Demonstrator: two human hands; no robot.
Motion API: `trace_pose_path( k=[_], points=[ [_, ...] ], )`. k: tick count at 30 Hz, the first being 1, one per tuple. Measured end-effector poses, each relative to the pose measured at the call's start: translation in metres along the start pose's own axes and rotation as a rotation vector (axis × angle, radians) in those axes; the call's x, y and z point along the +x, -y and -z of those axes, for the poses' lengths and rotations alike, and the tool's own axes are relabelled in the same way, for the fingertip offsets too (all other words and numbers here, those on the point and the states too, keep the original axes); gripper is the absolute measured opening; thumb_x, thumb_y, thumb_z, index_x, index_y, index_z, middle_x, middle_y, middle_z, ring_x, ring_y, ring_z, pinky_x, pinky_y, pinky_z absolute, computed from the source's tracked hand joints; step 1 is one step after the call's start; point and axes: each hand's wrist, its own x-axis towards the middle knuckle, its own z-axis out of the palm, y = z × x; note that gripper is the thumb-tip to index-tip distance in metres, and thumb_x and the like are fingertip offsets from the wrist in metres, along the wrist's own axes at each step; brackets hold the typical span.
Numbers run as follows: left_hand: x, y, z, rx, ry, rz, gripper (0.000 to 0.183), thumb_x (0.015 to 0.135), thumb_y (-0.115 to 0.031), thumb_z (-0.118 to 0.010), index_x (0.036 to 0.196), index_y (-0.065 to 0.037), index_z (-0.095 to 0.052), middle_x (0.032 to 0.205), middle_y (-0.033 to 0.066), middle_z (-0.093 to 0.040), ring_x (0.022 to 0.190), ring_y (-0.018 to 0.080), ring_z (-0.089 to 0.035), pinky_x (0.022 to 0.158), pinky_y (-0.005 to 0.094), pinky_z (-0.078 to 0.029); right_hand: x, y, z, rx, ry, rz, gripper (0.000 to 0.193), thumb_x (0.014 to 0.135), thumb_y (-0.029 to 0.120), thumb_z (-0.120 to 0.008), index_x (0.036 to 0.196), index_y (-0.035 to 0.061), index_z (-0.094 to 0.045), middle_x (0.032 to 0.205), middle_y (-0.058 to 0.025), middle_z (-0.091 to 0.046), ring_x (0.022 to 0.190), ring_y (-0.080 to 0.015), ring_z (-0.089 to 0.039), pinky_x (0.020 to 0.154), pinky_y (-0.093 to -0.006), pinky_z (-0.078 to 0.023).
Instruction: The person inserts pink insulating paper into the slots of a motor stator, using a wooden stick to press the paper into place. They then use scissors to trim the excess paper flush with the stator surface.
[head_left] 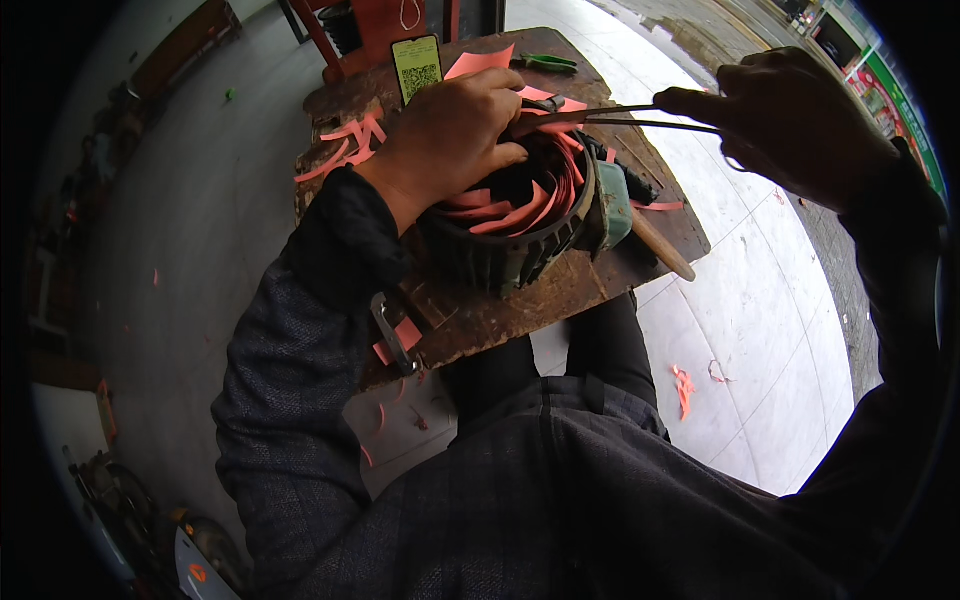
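A round dark ribbed motor stator point(500, 262) lies on a wooden work table, with pink insulating paper strips point(540, 208) standing curled around its inside. My left hand point(450, 130) is bent over the stator's far left rim, thumb and fingers close to the scissors' tip; what they pinch is hidden. In my right hand point(775, 115), raised to the right, are long thin-handled scissors point(630, 109). Their handles are spread a little, a finger loop shows below the hand, and the blades reach to the paper at the rim. A greenish box point(612, 205) sits on the stator's right side.
The worn wooden table point(480, 340) holds a phone point(418, 72) propped up, green-handled snips point(548, 63), a wooden handle point(662, 245), a metal tool point(392, 338) and loose pink strips point(350, 140). Behind stands a red chair point(385, 35). Pink scraps point(684, 392) lie on the tiled floor.
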Motion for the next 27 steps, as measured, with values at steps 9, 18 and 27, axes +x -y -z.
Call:
trace_pose_path(
  k=[9,18,27],
  points=[
    [0.002,0.003,-0.007,-0.070,-0.075,0.013,0.014,0.088,-0.011,-0.080,0.096,-0.002,-0.072,0.122,0.0093,-0.075,0.099,0.0334,-0.075,0.086,0.0418,-0.061,-0.010,0.000,0.018,0.005,0.022,-0.020,0.069,0.096,0.017,-0.082,0.160,0.0245,-0.055,0.092,-0.0073,-0.067,0.085,-0.0187,-0.066,0.085,-0.0353,-0.058],
    [0.001,0.005,-0.009,-0.105,-0.082,0.019,0.008,0.090,-0.007,-0.076,0.094,-0.002,-0.072,0.116,0.0087,-0.076,0.094,0.0327,-0.075,0.083,0.0401,-0.060,-0.012,-0.007,0.011,0.073,-0.031,-0.003,0.065,0.098,0.016,-0.080,0.158,0.0227,-0.058,0.089,-0.0078,-0.066,0.081,-0.0187,-0.063,0.081,-0.0349,-0.056],
    [0.001,0.006,-0.010,-0.142,-0.098,-0.004,0.006,0.089,-0.006,-0.076,0.093,-0.002,-0.073,0.117,0.0087,-0.075,0.094,0.0315,-0.075,0.084,0.0390,-0.060,-0.005,-0.010,-0.006,-0.010,-0.089,0.020,0.068,0.094,0.017,-0.085,0.156,0.0242,-0.058,0.096,-0.0074,-0.070,0.088,-0.0207,-0.068,0.086,-0.0347,-0.059]
  ],
)
